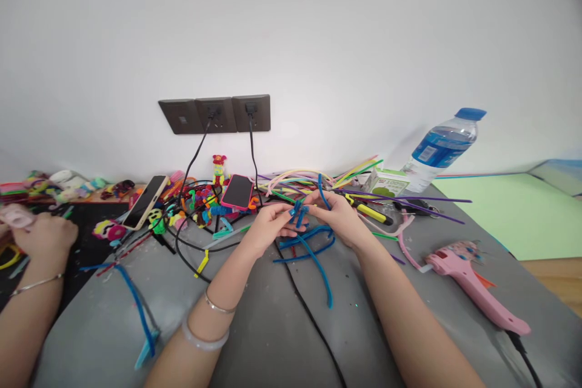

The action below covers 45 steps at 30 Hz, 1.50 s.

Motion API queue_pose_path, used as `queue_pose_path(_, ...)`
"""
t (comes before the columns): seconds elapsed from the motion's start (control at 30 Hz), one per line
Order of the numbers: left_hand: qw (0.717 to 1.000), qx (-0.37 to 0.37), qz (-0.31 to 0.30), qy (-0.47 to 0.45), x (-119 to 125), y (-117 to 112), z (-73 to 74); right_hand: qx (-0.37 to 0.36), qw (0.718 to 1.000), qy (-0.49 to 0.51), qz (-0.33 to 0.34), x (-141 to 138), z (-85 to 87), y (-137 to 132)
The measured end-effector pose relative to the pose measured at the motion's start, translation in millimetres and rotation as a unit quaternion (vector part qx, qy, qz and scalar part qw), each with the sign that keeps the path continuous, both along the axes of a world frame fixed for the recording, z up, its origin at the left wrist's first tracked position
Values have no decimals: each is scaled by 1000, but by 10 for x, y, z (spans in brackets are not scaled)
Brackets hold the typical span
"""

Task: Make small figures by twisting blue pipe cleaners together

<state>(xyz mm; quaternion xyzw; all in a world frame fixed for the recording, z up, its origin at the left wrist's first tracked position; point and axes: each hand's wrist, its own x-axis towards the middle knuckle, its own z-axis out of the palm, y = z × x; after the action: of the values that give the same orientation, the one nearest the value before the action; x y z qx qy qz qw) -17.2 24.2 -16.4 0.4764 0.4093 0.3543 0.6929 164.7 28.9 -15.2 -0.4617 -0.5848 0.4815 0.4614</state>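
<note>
My left hand (271, 227) and my right hand (339, 213) meet above the grey table (268, 327), both pinched on a bundle of blue pipe cleaners (300, 216). Loose blue ends hang down from the bundle and trail across the table toward me (318, 260). One blue end sticks up between my hands. A bangle and a thin bracelet sit on my left wrist (207, 330).
Another person's hand (43, 236) works at the far left. A pink glue gun (473, 282) lies at the right, a water bottle (443, 148) behind it. Two phones (237, 191), charging cables, coloured pipe cleaners (313, 182) and small toys crowd the back. Another blue pipe cleaner (136, 306) lies front left.
</note>
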Motion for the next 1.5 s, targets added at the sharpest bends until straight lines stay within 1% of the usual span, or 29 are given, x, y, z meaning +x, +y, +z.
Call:
queue_pose_path(0.4, 1000, -8, 0, 2, 18, -21, 14, 38, 998, -43, -7, -1, -16, 25)
queue_pose_path(0.63, 999, 1, -32, -10, -16, -13, -17, 47, 997, -62, -8, -8, 8, 16)
queue_pose_path(0.7, 999, -2, -38, -9, -25, -19, -7, 33, 999, -41, -2, -17, 6, 11)
queue_pose_path(0.83, 999, -12, -30, -12, -32, -28, 9, -26, 998, 48, 1, -19, -8, 7)
queue_pose_path(0.9, 1000, -15, -22, -12, -33, -25, 6, -39, 998, 58, -3, -13, -11, 5)
queue_pose_path(0.97, 1000, -15, -19, -11, -32, -17, 0, -31, 999, 28, -3, -8, -9, 3)
queue_pose_path(1.1, 1000, -10, -23, -4, -30, -2, -12, 24, 998, -59, 13, -15, 3, 9)
queue_pose_path(1.17, 1000, -11, -25, -1, -30, -1, -16, 31, 996, -81, 28, -21, 9, 14)
queue_pose_path(1.3, 999, -16, -30, 1, -35, -6, -16, 30, 995, -90, 42, -22, 17, 13)
queue_pose_path(1.5, 999, 4, -30, -12, -35, -7, -22, 32, 997, -60, 44, -18, 18, -2)
